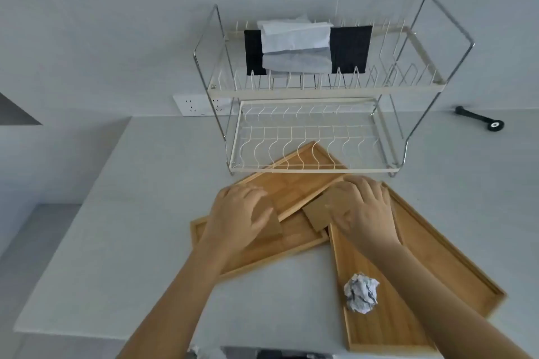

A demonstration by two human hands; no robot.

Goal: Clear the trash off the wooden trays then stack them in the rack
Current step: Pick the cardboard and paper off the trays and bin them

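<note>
Three wooden trays lie overlapped on the counter in front of a two-tier wire rack [306, 90]. The top tray [294, 183] reaches under the rack's lower shelf. A second tray [288, 245] lies below it at the left, and a third tray [379, 315] runs to the right. My left hand [242, 213] rests on a brown cardboard piece [272, 227] on the trays. My right hand [361, 207] presses on another brown cardboard piece [318, 213]. A crumpled paper ball [361, 293] sits in the right tray.
The rack's upper shelf holds a black cloth [350, 49] and white paper [294, 44]. A wall socket [192, 103] sits left of the rack. A black tool [481, 119] lies on the counter at the far right. The counter edge [58, 329] falls off at the left.
</note>
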